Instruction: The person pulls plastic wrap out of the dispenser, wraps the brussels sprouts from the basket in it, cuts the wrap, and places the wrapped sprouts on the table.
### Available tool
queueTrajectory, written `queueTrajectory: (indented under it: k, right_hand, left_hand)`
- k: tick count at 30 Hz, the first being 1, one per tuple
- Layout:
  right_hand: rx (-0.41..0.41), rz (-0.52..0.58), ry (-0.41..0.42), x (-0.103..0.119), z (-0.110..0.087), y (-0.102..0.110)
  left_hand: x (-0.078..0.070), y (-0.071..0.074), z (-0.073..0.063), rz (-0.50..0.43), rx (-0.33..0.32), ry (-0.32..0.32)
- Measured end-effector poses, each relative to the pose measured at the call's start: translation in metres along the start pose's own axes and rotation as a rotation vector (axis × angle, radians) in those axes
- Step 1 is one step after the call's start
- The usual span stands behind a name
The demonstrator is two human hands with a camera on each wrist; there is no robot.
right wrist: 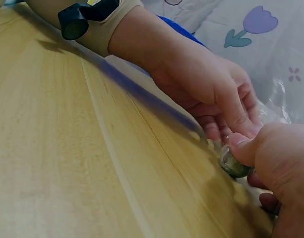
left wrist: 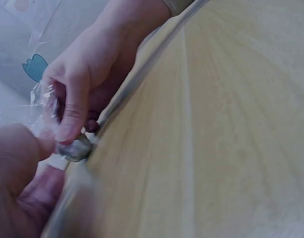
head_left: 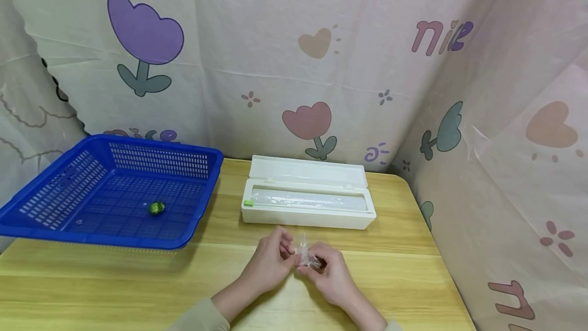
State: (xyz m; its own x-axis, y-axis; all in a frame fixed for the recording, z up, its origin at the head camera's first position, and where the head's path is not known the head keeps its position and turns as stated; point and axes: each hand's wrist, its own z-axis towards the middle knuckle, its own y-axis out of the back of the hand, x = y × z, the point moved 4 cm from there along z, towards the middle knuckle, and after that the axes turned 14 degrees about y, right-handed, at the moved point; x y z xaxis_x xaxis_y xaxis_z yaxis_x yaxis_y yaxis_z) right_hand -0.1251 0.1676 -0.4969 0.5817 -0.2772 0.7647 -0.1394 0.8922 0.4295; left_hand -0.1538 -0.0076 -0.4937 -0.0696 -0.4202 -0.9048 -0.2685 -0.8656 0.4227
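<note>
Close together over the table, my two hands work on a small round object (right wrist: 233, 166), dark greenish under crinkled clear plastic wrap (head_left: 303, 246). My left hand (head_left: 270, 260) pinches the wrap between thumb and fingers. The right hand (head_left: 334, 276) grips the wrapped object from the other side, thumb against it. In the left wrist view the lump (left wrist: 76, 148) sits right under the right thumb, with loose film sticking up beside it. Fingers hide much of the object.
Just beyond my hands stands a white wrap dispenser box (head_left: 303, 218), lid raised, with a film roll (head_left: 308, 200) and a green slider (head_left: 248, 203). The blue basket (head_left: 124, 242) at the left contains a small green wrapped thing (head_left: 156, 208). Printed curtains surround the wooden table (head_left: 390, 280).
</note>
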Motion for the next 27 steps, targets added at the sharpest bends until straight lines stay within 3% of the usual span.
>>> queueTrajectory:
  k: [3,6,12,18,21,24,27]
  right_hand:
    - [-0.017,0.040,0.019,-0.001,-0.003,0.001]
    - [-0.012,0.069,-0.011,-0.003,-0.005,0.003]
    - [0.029,0.072,-0.123,-0.006,-0.005,0.005]
    - [-0.020,0.132,-0.223,-0.006,0.002,0.004]
    - [-0.033,0.069,-0.271,-0.004,0.005,0.005]
    - [0.021,0.028,-0.322,0.000,0.005,0.005]
    - [0.100,0.118,-0.361,0.006,0.004,0.003]
  left_hand:
    - [-0.001,-0.003,-0.001,0.067,0.064,0.003]
    - [-0.003,-0.004,-0.003,0.134,0.094,-0.006]
    - [0.000,-0.004,-0.004,0.153,0.062,0.015]
    - [-0.002,-0.003,-0.006,0.125,0.073,-0.005]
    - [-0.003,-0.002,-0.008,0.129,0.065,-0.014]
    - [-0.004,-0.002,-0.010,0.135,0.055,-0.042]
    - [-0.005,-0.003,-0.012,0.141,0.046,-0.088]
